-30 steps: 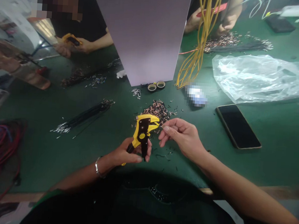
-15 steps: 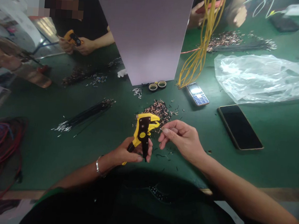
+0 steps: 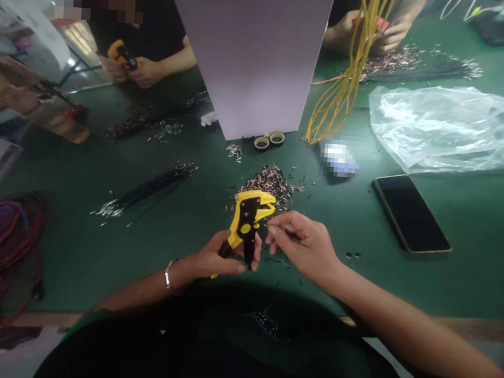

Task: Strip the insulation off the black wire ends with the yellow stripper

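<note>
Yellow and black wire strippers (image 3: 248,217) are held in my left hand (image 3: 221,256), their jaws pointing up and to the right. My right hand (image 3: 302,238) is pinched just right of the tool; what its fingertips hold, if anything, is too small to name. Behind the tool lies a pile of short copper and black wire bits (image 3: 272,182). A bundle of thin black wires (image 3: 148,192) rests on the green table (image 3: 77,280) to the left.
A dark phone (image 3: 412,214), a blurred phone (image 3: 339,159) and a plastic bag (image 3: 450,131) are on the right. Two tape rolls (image 3: 269,141) sit below a pale panel (image 3: 252,56). Red cables (image 3: 1,258) lie left. Yellow wires (image 3: 349,86) hang near other people's hands.
The head view has shifted slightly. My right hand's fingertips are lower beside the stripper jaws. At the back right, another person's hand has moved left onto the red object.
</note>
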The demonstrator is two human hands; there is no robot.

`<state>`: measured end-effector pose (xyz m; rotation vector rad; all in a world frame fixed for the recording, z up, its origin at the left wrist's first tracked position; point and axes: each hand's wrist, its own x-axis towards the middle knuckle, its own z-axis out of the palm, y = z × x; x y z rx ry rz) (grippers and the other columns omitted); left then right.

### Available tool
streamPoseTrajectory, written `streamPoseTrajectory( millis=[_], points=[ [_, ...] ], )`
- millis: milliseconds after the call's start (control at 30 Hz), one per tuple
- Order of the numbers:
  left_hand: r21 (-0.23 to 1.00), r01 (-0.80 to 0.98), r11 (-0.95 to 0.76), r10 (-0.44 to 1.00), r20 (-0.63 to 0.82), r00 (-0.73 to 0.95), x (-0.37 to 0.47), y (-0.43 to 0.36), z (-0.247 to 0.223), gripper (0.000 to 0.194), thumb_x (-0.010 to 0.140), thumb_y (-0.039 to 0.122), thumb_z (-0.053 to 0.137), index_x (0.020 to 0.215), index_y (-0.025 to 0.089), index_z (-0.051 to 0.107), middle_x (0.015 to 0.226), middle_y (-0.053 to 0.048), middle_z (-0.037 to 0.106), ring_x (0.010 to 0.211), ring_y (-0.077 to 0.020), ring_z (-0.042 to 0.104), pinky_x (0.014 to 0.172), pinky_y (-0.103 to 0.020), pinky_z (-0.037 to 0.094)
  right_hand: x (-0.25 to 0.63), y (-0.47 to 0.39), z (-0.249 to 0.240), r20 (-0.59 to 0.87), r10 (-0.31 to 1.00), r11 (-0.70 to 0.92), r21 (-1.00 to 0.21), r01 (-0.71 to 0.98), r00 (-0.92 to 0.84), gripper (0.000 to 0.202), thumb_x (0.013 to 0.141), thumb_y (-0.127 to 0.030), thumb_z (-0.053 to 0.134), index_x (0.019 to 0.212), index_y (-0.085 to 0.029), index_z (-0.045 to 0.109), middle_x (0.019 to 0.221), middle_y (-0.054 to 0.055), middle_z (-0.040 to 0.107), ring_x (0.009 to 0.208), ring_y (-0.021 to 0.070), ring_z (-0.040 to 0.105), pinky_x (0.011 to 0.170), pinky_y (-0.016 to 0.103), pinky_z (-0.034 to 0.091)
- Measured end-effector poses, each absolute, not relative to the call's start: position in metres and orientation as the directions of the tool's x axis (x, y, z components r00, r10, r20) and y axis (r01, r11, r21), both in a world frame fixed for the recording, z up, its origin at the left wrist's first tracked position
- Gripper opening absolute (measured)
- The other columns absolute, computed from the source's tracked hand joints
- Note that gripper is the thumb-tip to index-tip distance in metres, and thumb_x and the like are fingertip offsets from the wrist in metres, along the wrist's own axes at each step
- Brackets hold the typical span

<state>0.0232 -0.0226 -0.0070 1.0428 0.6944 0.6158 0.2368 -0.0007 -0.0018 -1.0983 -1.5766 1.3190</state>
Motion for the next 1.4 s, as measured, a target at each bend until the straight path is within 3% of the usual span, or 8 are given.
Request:
streamPoseTrajectory(
  millis=[267, 533, 700, 1133, 1400],
  points=[
    [0.952, -0.084, 0.293, 0.736, -0.169, 0.655, 0.024, -0.0216, -0.0085, 0.033, 0.078, 0.022, 0.074, 0.108, 0.014, 0.061, 0.094, -0.008, 0.066, 0.082, -0.0175, 0.064, 0.079, -0.033, 0.052, 0.2376, -0.0053, -0.0061, 0.29, 0.907, 0.384, -0.866, 0.32, -0.305, 0.008, 0.089, -0.021, 0.055, 0.085, -0.022, 0.062, 0.067, 0.001, 0.072, 0.056, 0.0143, 0.068, 0.055, 0.027, 0.05],
    [0.98, 0.014, 0.201, 0.738, -0.161, 0.655, 0.0259, -0.0209, -0.004, 0.028, 0.081, 0.024, 0.07, 0.105, 0.014, 0.061, 0.092, -0.008, 0.067, 0.083, -0.0188, 0.065, 0.08, -0.034, 0.052, 0.2325, -0.0052, 0.0022, 0.249, 0.9, 0.333, -0.922, 0.196, -0.357, 0.011, 0.089, -0.023, 0.056, 0.079, -0.027, 0.058, 0.058, -0.003, 0.07, 0.054, 0.0158, 0.069, 0.055, 0.028, 0.053],
    [0.992, 0.027, 0.127, 0.753, -0.114, 0.648, 0.0265, -0.0215, -0.0057, 0.02, 0.081, 0.021, 0.067, 0.099, 0.014, 0.061, 0.086, -0.007, 0.067, 0.082, -0.0186, 0.064, 0.08, -0.034, 0.052, 0.2318, -0.0056, 0.0027, 0.298, 0.878, 0.383, -0.907, 0.176, -0.375, 0.012, 0.089, -0.018, 0.054, 0.08, -0.026, 0.057, 0.058, -0.003, 0.07, 0.052, 0.0146, 0.068, 0.056, 0.027, 0.053],
    [0.994, 0.099, 0.044, 0.816, -0.093, 0.57, 0.0291, -0.0259, -0.007, 0.015, 0.083, 0.021, 0.067, 0.092, 0.014, 0.058, 0.081, -0.005, 0.064, 0.073, -0.0153, 0.061, 0.071, -0.03, 0.053, 0.2319, -0.0076, -0.0034, 0.307, 0.882, 0.417, -0.862, 0.289, -0.359, 0.011, 0.089, -0.021, 0.054, 0.081, -0.026, 0.06, 0.06, -0.003, 0.071, 0.052, 0.0142, 0.066, 0.053, 0.026, 0.051],
    [0.992, 0.125, 0.027, 0.832, -0.091, 0.548, 0.0304, -0.0271, -0.0063, 0.014, 0.082, 0.02, 0.066, 0.092, 0.014, 0.058, 0.08, -0.004, 0.063, 0.072, -0.0146, 0.058, 0.07, -0.029, 0.051, 0.2308, -0.0076, -0.0035, 0.313, 0.881, 0.408, -0.882, 0.237, -0.354, 0.011, 0.088, -0.018, 0.055, 0.081, -0.025, 0.059, 0.061, -0.003, 0.071, 0.052, 0.0138, 0.065, 0.053, 0.026, 0.05]
  ],
)
